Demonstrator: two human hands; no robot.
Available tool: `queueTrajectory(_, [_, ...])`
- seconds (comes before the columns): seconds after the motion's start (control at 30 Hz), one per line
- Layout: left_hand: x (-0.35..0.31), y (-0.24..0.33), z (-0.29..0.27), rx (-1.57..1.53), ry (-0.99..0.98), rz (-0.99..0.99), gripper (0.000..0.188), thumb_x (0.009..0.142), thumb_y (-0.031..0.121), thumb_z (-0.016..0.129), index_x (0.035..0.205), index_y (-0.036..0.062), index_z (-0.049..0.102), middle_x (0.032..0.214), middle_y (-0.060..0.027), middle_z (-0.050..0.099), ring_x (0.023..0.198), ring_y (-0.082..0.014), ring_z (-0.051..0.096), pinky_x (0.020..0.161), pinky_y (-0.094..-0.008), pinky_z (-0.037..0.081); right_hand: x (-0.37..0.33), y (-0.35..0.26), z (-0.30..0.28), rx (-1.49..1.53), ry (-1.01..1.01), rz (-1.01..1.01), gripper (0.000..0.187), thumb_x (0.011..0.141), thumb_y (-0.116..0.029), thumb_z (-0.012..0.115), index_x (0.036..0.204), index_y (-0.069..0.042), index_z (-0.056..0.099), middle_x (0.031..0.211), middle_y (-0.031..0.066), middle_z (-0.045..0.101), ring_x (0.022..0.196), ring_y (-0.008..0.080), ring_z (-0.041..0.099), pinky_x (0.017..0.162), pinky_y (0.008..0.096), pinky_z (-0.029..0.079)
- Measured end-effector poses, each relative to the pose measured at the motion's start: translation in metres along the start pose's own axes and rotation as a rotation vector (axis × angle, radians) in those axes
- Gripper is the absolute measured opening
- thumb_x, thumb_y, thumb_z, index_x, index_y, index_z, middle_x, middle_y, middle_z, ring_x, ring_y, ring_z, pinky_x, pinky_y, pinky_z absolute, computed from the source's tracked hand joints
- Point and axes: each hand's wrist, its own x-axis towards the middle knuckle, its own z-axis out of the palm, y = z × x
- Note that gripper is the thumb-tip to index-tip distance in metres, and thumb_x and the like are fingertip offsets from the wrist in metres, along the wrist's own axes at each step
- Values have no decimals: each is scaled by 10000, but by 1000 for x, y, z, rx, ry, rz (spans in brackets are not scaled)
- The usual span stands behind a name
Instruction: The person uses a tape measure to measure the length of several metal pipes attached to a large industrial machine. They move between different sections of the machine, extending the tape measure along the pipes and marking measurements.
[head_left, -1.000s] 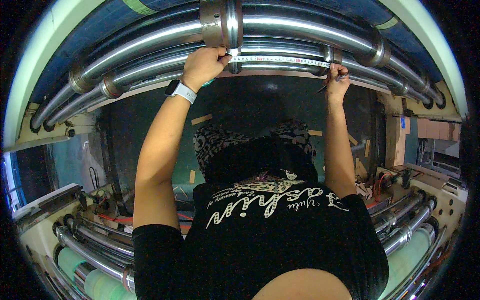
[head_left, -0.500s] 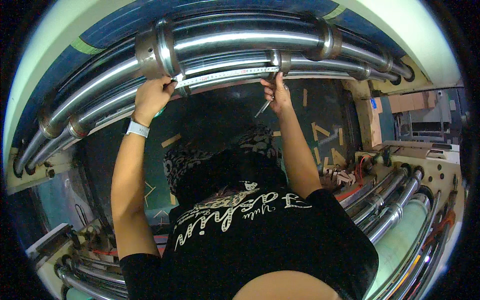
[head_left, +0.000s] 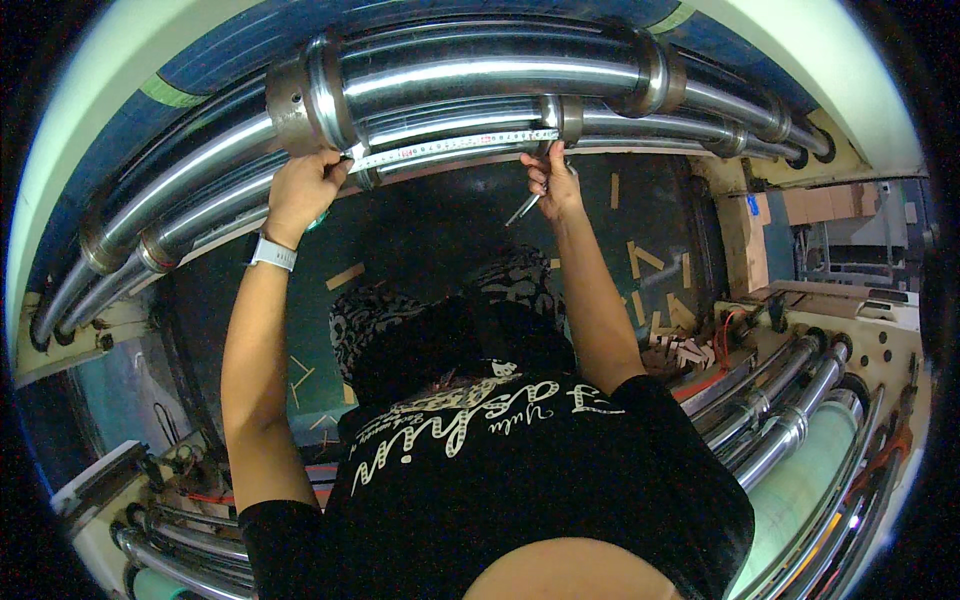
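Observation:
A white tape measure (head_left: pixel 450 148) with red marks is stretched straight along the lower steel shafts, between two ring collars. My left hand (head_left: pixel 305 195) is closed around its left end, just below a wide brown-grey collar (head_left: pixel 298 108); a bit of green shows under the palm, while the case is mostly hidden. My right hand (head_left: pixel 555 188) pinches the tape's other end beside a smaller collar (head_left: pixel 569 120). A slim metal rod-like tool (head_left: pixel 521 211) also sticks out from the fingers of that hand, pointing down and left; its kind is unclear.
Thick polished shafts (head_left: pixel 490 78) cross in front of me, with a blue roller (head_left: pixel 230 62) behind. Wooden strips (head_left: pixel 647 258) lie scattered on the dark floor (head_left: pixel 430 215). Behind me at lower right is another machine with a pale green roller (head_left: pixel 805 470) and red cables (head_left: pixel 722 340).
Both hands keep their hold and the tape stays stretched between the collars. The view has shifted slightly.

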Motion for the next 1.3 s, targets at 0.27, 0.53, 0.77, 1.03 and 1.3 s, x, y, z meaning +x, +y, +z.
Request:
queueTrajectory(0.27, [3,-2,1,-27,-54,-55,254,784,326,575,888,108,653,807,-159,621,757,-325,596,664,-389,460,3,2,-3,14,-14,11,501,746,-529,563,918,-67,471,807,126,602,488,59,380,369,166,267])
queueTrajectory(0.53, [1,-1,-4,-9,-82,-73,246,783,321,572,876,108,651,804,-152,622,757,-324,593,663,-393,458,-24,-9,16,-212,201,9,420,800,-472,563,895,-70,490,795,91,611,479,65,391,388,172,283])
queueTrajectory(0.77, [0,-5,1,-5,5,19,231,802,316,533,823,113,642,719,-136,613,707,-313,590,612,-411,448,-11,-19,18,-595,202,-766,194,802,-173,625,846,-19,515,726,34,542,692,108,483,669,249,411])
queueTrajectory(1.03, [4,-11,6,44,-33,45,234,811,336,513,868,136,621,735,-119,620,712,-311,597,607,-415,463,-10,-26,20,-403,148,-651,147,792,-186,643,788,-112,516,635,-42,478,493,40,403,399,185,308])
queueTrajectory(1.3, [1,-8,1,-13,-50,2,224,802,339,531,858,148,636,692,-115,609,677,-308,592,591,-402,461,-5,-26,17,-343,133,-585,177,777,-211,660,783,-97,526,590,-16,475,461,78,442,413,205,353])
